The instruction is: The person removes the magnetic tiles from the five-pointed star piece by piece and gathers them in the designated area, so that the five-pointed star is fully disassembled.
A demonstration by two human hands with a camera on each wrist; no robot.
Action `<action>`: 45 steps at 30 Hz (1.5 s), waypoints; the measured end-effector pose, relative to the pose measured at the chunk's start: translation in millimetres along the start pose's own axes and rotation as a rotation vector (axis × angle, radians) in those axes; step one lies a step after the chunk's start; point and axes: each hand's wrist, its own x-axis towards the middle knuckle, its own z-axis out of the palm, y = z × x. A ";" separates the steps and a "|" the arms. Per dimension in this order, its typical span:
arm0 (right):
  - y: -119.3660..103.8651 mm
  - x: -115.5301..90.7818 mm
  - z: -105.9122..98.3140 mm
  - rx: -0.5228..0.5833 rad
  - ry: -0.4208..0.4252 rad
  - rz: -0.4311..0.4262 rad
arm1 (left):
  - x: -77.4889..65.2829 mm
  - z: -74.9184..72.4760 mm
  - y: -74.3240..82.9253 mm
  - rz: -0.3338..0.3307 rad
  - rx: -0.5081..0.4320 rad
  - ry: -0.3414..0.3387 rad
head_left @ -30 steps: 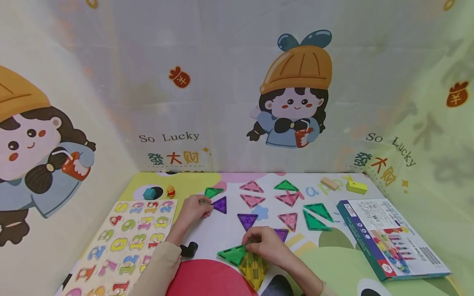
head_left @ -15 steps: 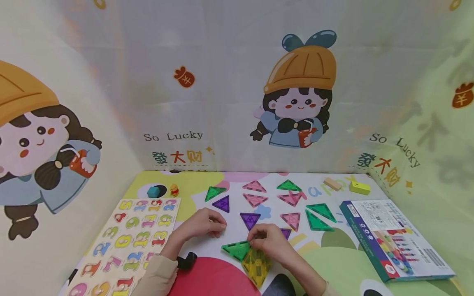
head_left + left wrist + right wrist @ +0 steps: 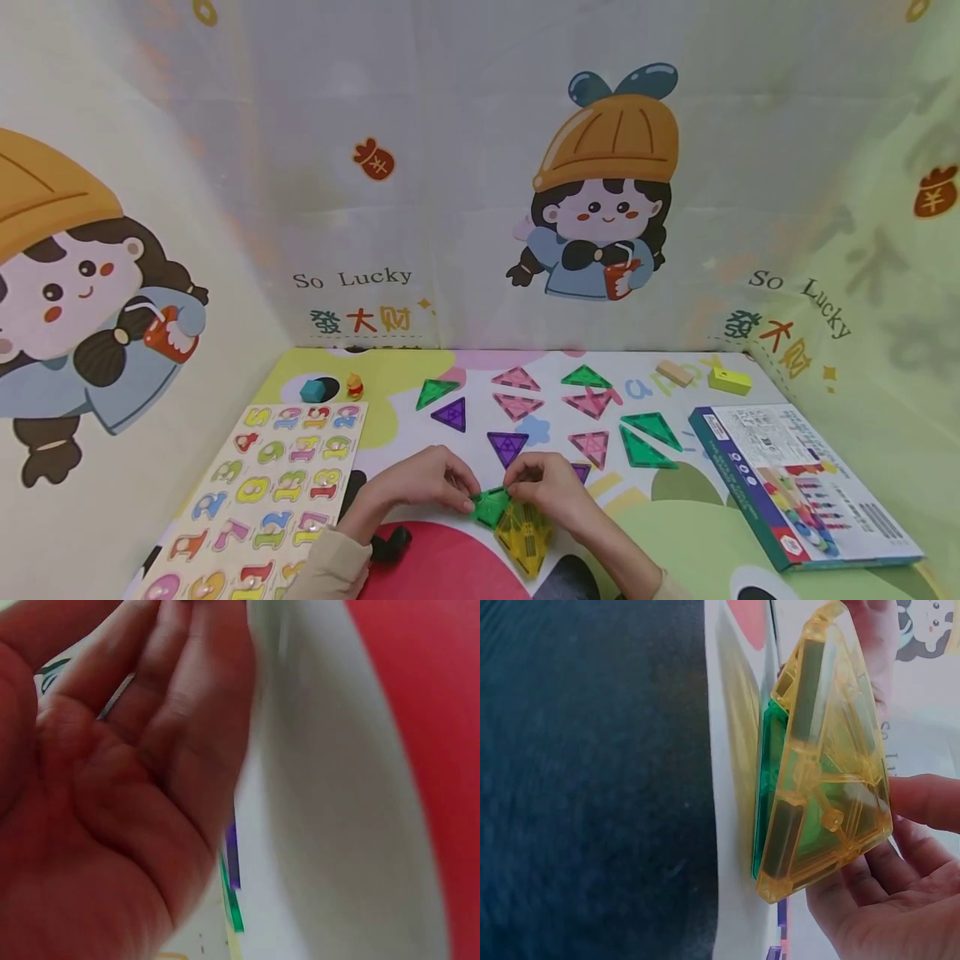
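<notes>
A green triangular magnetic tile (image 3: pixel 491 505) stands joined to yellow triangular magnetic tiles (image 3: pixel 525 537) near the front of the table. My left hand (image 3: pixel 420 487) pinches the left end of the green tile; in the left wrist view its palm shows, but the fingertips run out of frame. From the other side my right hand (image 3: pixel 551 496) grips the yellow tiles near their top edge. The right wrist view shows a yellow tile (image 3: pixel 832 772) tilted up, thumb and fingers at its edge, with green (image 3: pixel 769 787) behind it.
Flat magnetic tiles lie behind: purple (image 3: pixel 450 413), pink (image 3: pixel 591 448) and green (image 3: pixel 648 442). A number puzzle board (image 3: pixel 262 492) is left, a boxed set (image 3: pixel 806 483) right. A black object (image 3: pixel 392 546) lies by my left sleeve. Small blocks (image 3: pixel 729 381) sit at the back.
My left hand has let go of a purple tile at the back left, come forward and right, and taken the green tile's end. The green tile now looks tilted up. My right hand keeps its grip.
</notes>
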 end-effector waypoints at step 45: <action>-0.3 -1.1 -4.0 -0.174 -0.160 0.013 | -7.0 -23.2 -16.2 -0.308 0.375 0.581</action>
